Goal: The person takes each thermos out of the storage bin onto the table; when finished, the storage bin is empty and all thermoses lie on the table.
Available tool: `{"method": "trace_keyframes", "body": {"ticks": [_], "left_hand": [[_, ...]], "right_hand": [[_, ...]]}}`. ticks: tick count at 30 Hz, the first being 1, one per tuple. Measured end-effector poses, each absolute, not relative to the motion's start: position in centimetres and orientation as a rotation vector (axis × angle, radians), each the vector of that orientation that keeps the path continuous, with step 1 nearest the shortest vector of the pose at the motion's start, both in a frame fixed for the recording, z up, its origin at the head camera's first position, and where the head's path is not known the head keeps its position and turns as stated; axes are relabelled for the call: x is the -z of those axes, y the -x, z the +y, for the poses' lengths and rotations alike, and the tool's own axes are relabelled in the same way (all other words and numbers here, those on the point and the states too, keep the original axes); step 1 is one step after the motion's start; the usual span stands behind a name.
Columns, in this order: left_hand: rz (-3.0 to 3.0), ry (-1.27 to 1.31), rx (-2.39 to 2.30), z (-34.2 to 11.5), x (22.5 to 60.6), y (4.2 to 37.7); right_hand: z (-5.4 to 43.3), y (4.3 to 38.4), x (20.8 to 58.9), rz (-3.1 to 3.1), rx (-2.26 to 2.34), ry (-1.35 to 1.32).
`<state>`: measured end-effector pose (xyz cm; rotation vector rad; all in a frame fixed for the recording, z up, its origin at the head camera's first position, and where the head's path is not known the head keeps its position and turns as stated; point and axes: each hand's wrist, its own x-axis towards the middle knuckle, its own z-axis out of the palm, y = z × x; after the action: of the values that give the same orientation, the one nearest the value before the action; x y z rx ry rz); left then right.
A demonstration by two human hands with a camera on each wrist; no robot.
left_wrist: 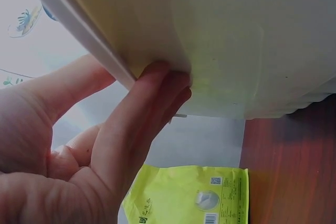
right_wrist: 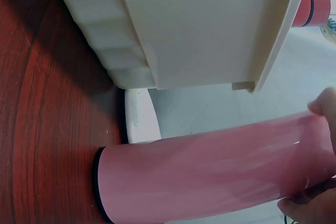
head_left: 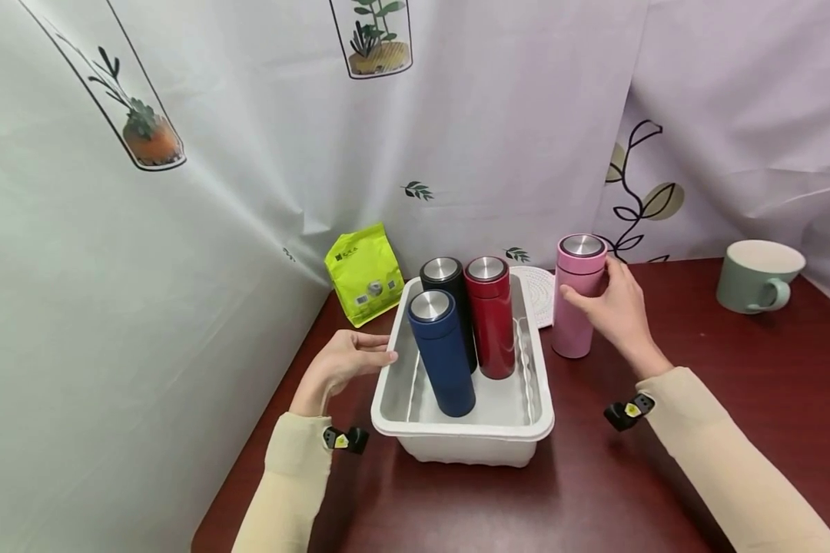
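A white plastic basin holds three upright thermos bottles: a blue one, a black one and a red one. My left hand pinches the basin's left rim, thumb on top and fingers underneath, as the left wrist view shows. On the right, my right hand grips a pink thermos bottle around its upper part. In the right wrist view, the pink bottle's dark base is at or just above the table; contact is hard to tell.
A lime-green pouch leans at the wall behind the basin's left side. A white round mat is partly hidden behind the basin and pink bottle. A pale green mug stands far right on the dark red table.
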<state>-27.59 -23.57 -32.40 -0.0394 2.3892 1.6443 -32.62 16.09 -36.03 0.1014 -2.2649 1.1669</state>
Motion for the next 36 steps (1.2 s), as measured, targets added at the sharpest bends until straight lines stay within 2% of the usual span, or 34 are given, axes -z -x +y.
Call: {"method": "trace_keyframes", "body": {"ticks": [20, 36], "left_hand": [[2.351, 0.004, -1.706, -23.6, 32.5, 27.6], [2.357, 0.014, -1.689, -23.7, 32.4, 27.5]], "right_hand": [[16.4, 30.3, 34.0, -2.073, -1.408, -0.009], [14.9, 29.0, 33.1, -1.863, -1.493, -0.139]]}}
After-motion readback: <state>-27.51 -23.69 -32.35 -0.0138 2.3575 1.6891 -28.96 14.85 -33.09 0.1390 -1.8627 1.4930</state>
